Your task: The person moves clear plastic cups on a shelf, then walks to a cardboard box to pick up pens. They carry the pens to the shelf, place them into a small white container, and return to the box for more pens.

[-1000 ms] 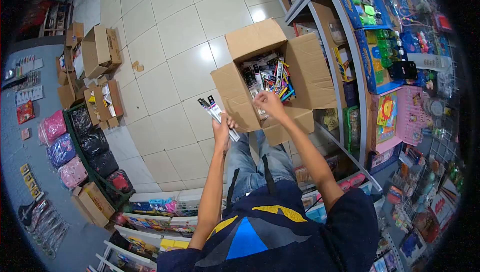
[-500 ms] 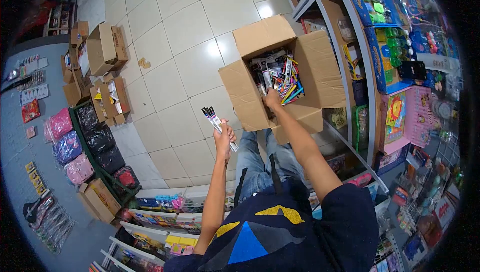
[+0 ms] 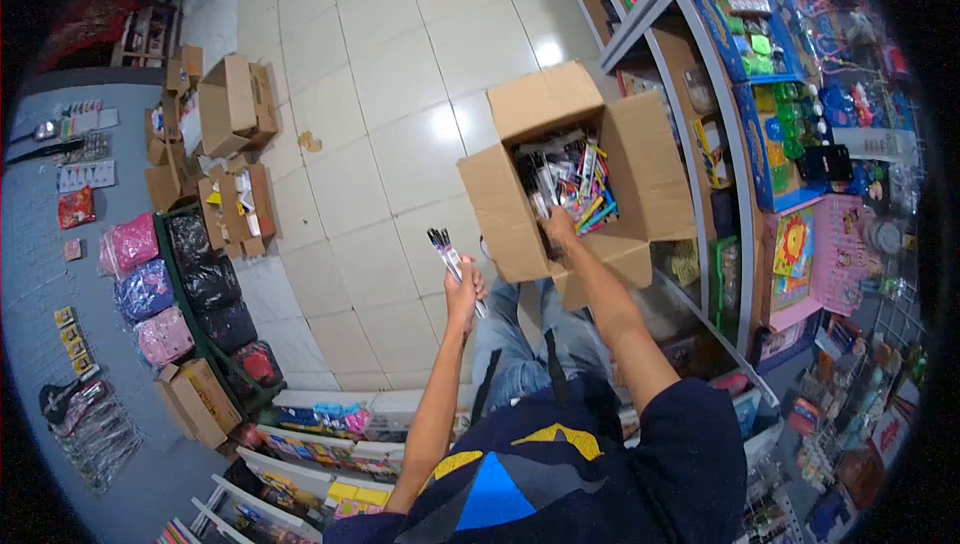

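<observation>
Several slim packaged pens [image 3: 446, 249] with black tops stick up out of my left hand [image 3: 463, 291], whose fingers are wrapped round them. This hand is in the air over the floor, left of an open cardboard box [image 3: 493, 206]. My right hand [image 3: 561, 230] reaches down inside the box at its near side. Its fingers are closed on a pale packaged pen [image 3: 543, 204], partly hidden and blurred. Loose pens and markers [image 3: 598, 194] in many colours and more clear packets fill the box. The box's flaps are folded outward.
Shelves with boxed toys [image 3: 780, 134] line the right side. Cardboard cartons [image 3: 232, 109] and a green rack of wrapped bags [image 3: 222, 289] stand at left. Low shelves of goods [image 3: 340, 444] lie close on my left. Tiled floor [image 3: 400, 134] stretches ahead.
The whole view has shifted, so the box and both hands appear slightly lower and to the right. My right hand stays in the box, and my left hand still holds its pens.
</observation>
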Available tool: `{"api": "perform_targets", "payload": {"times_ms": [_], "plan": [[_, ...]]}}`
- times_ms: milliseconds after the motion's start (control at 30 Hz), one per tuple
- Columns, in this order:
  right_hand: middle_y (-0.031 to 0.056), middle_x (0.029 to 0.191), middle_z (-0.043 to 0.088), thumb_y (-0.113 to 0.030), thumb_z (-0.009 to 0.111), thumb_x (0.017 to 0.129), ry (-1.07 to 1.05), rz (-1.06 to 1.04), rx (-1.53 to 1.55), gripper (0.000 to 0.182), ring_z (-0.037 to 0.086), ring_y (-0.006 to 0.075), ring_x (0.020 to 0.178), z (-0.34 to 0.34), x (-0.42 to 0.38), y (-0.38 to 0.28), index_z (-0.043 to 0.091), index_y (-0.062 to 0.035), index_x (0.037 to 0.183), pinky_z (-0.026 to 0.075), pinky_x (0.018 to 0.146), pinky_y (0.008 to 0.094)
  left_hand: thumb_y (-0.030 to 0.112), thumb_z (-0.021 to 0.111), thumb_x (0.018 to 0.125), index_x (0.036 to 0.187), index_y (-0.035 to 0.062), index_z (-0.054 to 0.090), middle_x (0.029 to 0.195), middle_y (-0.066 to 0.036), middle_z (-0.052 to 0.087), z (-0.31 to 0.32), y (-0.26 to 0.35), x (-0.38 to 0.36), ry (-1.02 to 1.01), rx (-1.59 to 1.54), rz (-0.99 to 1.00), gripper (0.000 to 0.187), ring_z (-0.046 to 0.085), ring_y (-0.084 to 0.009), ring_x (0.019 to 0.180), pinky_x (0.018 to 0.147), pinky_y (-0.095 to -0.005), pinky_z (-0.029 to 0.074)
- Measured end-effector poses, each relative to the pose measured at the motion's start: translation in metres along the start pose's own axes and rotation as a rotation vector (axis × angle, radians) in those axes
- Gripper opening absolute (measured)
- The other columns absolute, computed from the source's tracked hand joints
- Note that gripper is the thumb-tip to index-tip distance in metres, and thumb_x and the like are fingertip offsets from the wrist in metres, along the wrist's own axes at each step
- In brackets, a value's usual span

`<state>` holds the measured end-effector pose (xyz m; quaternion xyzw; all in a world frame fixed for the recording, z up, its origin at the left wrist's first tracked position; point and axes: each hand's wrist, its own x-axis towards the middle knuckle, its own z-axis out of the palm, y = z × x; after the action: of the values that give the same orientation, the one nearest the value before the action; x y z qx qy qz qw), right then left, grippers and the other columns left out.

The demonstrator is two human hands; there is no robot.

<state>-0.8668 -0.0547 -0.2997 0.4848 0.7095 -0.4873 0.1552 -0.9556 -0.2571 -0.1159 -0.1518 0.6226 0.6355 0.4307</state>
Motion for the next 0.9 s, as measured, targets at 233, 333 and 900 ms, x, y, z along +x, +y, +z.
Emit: {"api": "perform_targets", "payload": {"times_ms": [233,333,900], "plan": [[0.0238,0.095,0.065,-0.017,0.063,0.073,0.073,-0.042,-0.063,0.028,0.062,0.0376,0.095,0.002,0.004,0.004,0.068,-0.0032,0.097,0.049,0.081,0.0448,0.033,0.051,0.096,0.099,0.0080,0.045,0.063,0.003,0.036,0.002,0.011,-0.004,-0.039,0.048,0.067,0.026,0.035,-0.0059,0.050,0.042,-0.0207,0.029],[0.0235,0.092,0.066,-0.017,0.060,0.074,0.104,-0.099,0.111,0.028,0.063,0.0370,0.091,-0.018,-0.004,-0.002,0.066,-0.0016,0.097,0.048,0.078,0.0429,0.032,0.051,0.097,0.099,0.0082,0.045,0.063,0.003,0.037,0.001,0.015,-0.005,-0.046,0.028,0.099,0.024,0.036,-0.0061,0.050,0.042,-0.0208,0.029],[0.0008,0.077,0.054,-0.021,0.050,0.096,0.025,-0.373,1.265,0.019,0.051,0.0101,0.056,-0.121,-0.188,-0.104,0.047,-0.0132,0.112,0.043,0.045,0.0246,0.036,0.053,0.095,0.102,0.0025,0.053,0.066,0.000,0.044,0.080,0.087,-0.014,-0.552,0.172,0.132,0.034,0.036,-0.0048,0.049,0.042,-0.0200,0.030]]}}
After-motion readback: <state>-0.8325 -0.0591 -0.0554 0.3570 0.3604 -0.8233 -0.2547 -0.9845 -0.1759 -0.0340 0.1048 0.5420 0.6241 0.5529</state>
